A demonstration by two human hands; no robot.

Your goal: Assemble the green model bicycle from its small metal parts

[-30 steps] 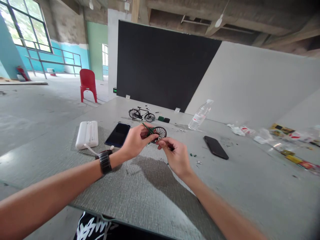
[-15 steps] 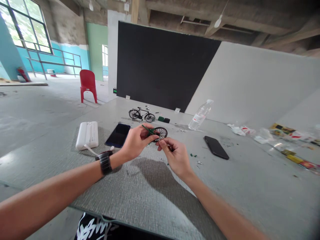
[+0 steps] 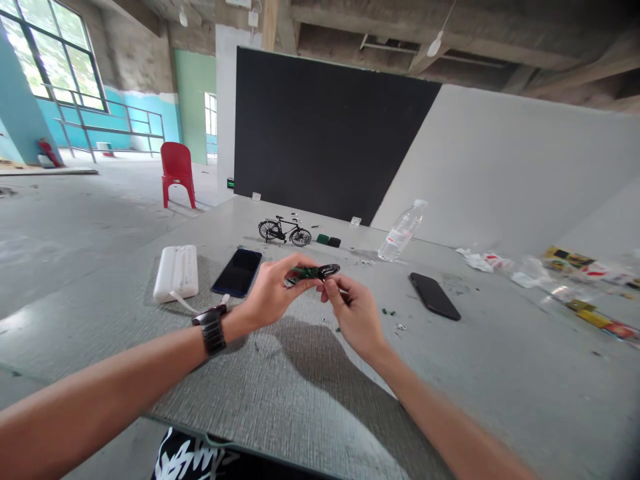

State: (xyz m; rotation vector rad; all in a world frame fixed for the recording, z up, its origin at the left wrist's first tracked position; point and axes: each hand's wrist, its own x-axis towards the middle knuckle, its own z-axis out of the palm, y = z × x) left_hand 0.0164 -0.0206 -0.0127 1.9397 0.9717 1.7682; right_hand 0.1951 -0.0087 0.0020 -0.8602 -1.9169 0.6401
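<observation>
My left hand (image 3: pixel 273 291) is closed around a small green bicycle-model frame with a black spoked wheel (image 3: pixel 320 271), held above the grey table (image 3: pixel 280 387). The wheel lies nearly flat, edge-on to me. My right hand (image 3: pixel 353 313) is pinched just right of the wheel, fingertips touching the part; what it pinches is too small to make out. A black watch sits on my left wrist. A finished black miniature bicycle (image 3: pixel 284 231) stands farther back on the table.
A white power bank (image 3: pixel 176 272) and a dark phone (image 3: pixel 237 272) lie left of my hands. A second phone (image 3: pixel 434 295) lies to the right, a plastic bottle (image 3: pixel 401 230) behind it. Small loose parts (image 3: pixel 389 312) and torn packaging (image 3: pixel 560 280) scatter rightward. A red chair (image 3: pixel 177 171) stands far left.
The wheel and frame have tipped from upright and face-on to nearly flat. Both hands have stayed together in about the same place above the table.
</observation>
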